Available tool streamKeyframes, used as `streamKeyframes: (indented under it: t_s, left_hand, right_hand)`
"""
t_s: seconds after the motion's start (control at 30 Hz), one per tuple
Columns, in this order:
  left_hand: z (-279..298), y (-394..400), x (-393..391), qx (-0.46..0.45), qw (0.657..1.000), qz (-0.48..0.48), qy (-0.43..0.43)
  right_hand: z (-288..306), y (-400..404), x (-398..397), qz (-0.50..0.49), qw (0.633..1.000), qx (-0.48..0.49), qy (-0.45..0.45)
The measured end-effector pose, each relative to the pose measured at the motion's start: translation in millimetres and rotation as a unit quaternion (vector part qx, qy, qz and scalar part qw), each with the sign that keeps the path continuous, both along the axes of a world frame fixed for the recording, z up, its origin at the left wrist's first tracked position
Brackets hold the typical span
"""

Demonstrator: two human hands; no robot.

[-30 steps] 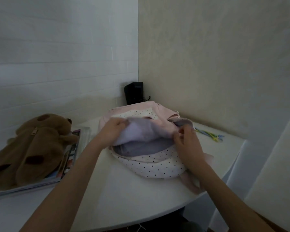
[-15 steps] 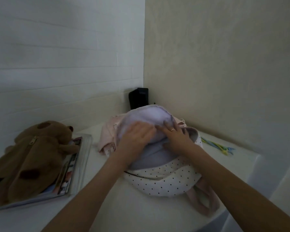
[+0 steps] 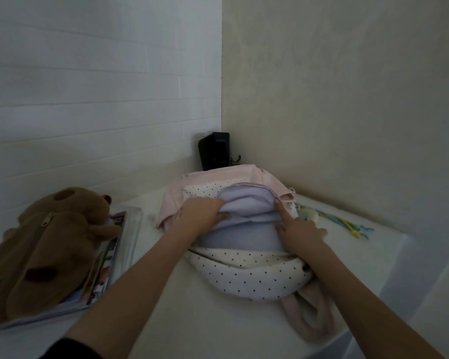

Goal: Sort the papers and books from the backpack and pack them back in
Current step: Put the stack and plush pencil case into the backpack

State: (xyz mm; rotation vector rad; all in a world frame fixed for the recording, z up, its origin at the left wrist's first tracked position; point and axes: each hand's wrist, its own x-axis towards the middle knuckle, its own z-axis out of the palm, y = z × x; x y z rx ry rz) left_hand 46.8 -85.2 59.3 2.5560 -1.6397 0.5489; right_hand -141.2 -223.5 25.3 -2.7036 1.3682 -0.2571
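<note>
Plush bear [image 3: 36, 244] lay on a stack of magazines [image 3: 109, 255] at the table's [image 3: 192, 320] left. Backpack [image 3: 246, 275] sat mid-table near the corner, mouth gaping toward the camera. Left hand [image 3: 200, 216] clutched a fold of its lilac lining [image 3: 244, 237]; right hand [image 3: 296, 229] pressed the lining's right side, fingers mostly straight. Bag looked soft, light and floppy; best held by the rim. Contents couldn't be seen. Colored ties [image 3: 347, 224] lay right.

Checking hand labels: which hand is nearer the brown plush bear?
Left. The left hand grips the backpack's lilac lining on the side facing the brown plush bear; the right hand is farther away.
</note>
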Motion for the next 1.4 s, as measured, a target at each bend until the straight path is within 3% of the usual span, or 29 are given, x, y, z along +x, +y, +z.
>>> streamKeyframes:
  t_s: [0.2,0.3,0.43,0.5,0.6,0.67,0.73,0.87,0.97,1.07,1.13,1.23,1.33,1.4]
  left_hand:
    - [77.8,-6.8,40.0,-0.148,0.984,0.036,0.091]
    - [84.5,-17.8,44.0,-0.133,0.987,0.057,0.063]
    - [22.6,-22.1,35.7,-0.021,0.991,0.111,0.076]
    - [-15.7,-17.6,32.1,0.0,0.986,0.117,0.117]
    - [-37.5,-13.7,36.3,0.008,0.985,0.102,0.138]
    - [-34.0,-10.5,41.7,0.041,0.982,0.093,0.16]
    - [-30.3,-4.6,45.4,0.058,0.977,0.08,0.19]
    - [-30.4,21.0,34.5,0.056,0.982,0.028,0.179]
    - [-14.8,47.7,20.3,-0.009,0.986,0.023,0.166]
    - [9.6,86.1,22.8,-0.196,0.965,0.069,0.159]
    - [22.6,118.7,32.8,-0.309,0.933,0.109,0.153]
    - [38.5,177.1,53.4,-0.441,0.863,0.171,0.174]
    - [41.3,244.0,79.7,-0.504,0.799,0.25,0.215]
    - [27.8,280.9,92.4,-0.476,0.77,0.31,0.291]
  right_hand:
    - [5.9,51.7,-18.9,0.094,0.979,-0.12,0.137]
    - [13.2,76.7,-21.3,0.13,0.972,-0.141,0.138]
    - [31.7,87.3,-10.0,0.124,0.968,-0.167,0.136]
    - [36.5,85.3,5.4,0.164,0.964,-0.194,0.081]
    - [36.8,83.8,37.3,0.253,0.936,-0.223,-0.103]
    - [31.8,75.1,53.4,0.256,0.939,-0.194,-0.123]
    - [19.9,58.5,61.9,0.223,0.967,-0.113,-0.041]
    - [18.4,38.9,66.9,0.217,0.976,-0.009,0.027]
    - [37.5,53.0,72.0,0.212,0.977,-0.014,0.006]
    - [55.2,93.6,81.0,0.243,0.945,-0.178,-0.132]
    - [62.2,137.2,91.6,0.346,0.907,-0.111,-0.213]
    - [61.2,207.9,116.3,0.458,0.844,0.182,-0.214]
    - [48.4,250.8,138.4,0.439,0.797,0.36,-0.207]
    - [36.8,258.2,150.0,0.349,0.809,0.412,-0.234]
